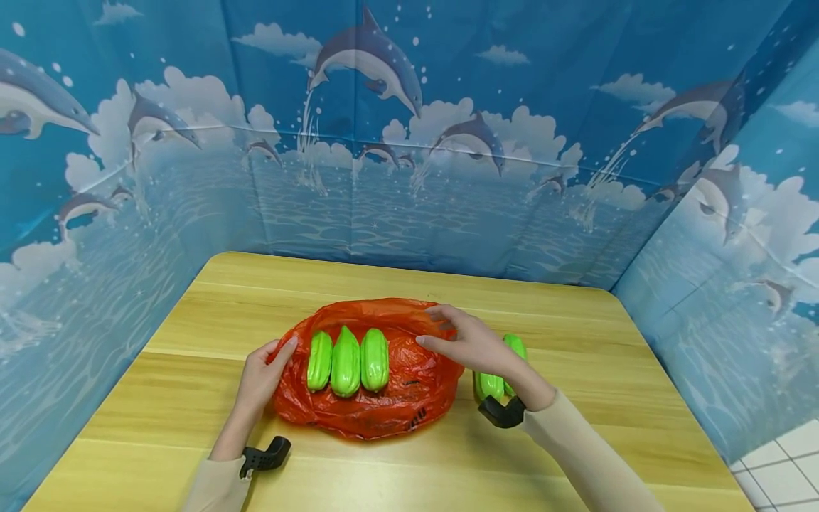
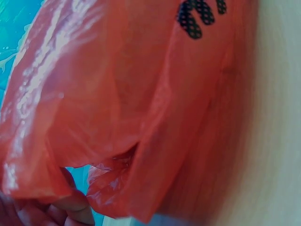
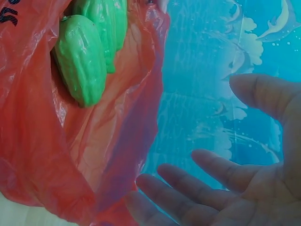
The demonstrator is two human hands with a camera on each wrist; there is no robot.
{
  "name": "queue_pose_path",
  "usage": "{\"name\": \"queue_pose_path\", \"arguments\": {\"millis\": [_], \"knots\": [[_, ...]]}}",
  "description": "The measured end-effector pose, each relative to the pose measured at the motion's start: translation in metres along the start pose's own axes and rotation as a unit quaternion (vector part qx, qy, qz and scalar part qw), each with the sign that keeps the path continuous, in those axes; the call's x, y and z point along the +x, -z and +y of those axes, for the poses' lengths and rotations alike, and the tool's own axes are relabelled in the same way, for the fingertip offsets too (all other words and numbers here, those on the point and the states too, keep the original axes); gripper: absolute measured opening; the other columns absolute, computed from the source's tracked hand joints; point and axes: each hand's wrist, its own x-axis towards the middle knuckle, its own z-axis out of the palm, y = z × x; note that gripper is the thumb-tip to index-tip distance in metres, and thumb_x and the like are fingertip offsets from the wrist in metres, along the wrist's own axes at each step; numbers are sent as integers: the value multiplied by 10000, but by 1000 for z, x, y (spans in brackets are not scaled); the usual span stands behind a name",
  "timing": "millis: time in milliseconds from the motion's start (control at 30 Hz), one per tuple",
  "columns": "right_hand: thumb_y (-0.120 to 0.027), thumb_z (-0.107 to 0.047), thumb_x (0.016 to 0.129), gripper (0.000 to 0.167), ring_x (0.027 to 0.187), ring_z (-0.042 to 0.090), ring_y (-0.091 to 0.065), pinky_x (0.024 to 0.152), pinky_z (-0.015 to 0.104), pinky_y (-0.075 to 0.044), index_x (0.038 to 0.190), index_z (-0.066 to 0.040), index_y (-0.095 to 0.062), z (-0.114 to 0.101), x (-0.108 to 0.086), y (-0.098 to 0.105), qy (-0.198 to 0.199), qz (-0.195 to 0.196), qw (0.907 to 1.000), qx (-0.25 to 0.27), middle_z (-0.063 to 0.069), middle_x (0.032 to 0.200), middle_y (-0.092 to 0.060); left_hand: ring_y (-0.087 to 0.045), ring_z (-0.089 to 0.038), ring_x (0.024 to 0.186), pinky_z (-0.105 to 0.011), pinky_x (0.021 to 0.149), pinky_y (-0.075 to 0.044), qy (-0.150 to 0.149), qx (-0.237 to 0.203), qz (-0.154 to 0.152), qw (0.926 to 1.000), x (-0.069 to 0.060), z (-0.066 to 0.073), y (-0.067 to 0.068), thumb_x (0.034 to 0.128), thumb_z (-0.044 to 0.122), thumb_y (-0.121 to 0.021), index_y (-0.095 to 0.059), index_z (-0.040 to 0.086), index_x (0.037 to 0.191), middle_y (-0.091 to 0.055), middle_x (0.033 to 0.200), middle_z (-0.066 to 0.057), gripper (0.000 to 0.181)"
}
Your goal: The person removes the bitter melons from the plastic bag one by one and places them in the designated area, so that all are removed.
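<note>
A red plastic bag point(image 1: 397, 419) lies spread with its mouth wide on the table. Three glossy, ribbed, bright green gourd-like vegetables point(image 1: 346, 363) rest side by side in it; some also show in the right wrist view, the nearest vegetable point(image 3: 82, 61) lying against the red film. At the bag's left rim, my left hand point(image 1: 261, 373) pinches the film between thumb and fingers. In the left wrist view its fingers point(image 2: 75, 207) curl at the bag's edge. My right hand point(image 1: 470, 341) hovers over the bag's right side, fingers spread, holding nothing.
Two more green vegetables point(image 1: 491, 386) lie on the wooden table point(image 1: 576, 341) right of the bag, partly hidden by my right wrist. A blue dolphin-printed curtain point(image 1: 409, 206) stands along the table's back and sides.
</note>
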Motion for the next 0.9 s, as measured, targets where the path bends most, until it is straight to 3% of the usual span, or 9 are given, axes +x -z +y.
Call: {"name": "queue_pose_path", "arguments": {"millis": [567,900], "knots": [[-620,-471,893,618,1167,301,-495,923,459,-417,1372,-117,-450,-12,25,-4,27,-576,9983,-93,104,1324,-492,-538,-131,642,-253,562,-466,76,28,44,10000,-2,4,0,933,386,-601,-618,-24,923,-567,721,-50,411],[-607,-473,901,636,1176,254,-492,918,449,-422,1391,-106,-433,-18,43,-11,-67,-807,9965,-206,104,1321,-501,-561,-139,643,-259,569,-486,44,69,11,10000,0,1,-1,921,445,-594,-626,-14,955,-582,724,-56,461]]}}
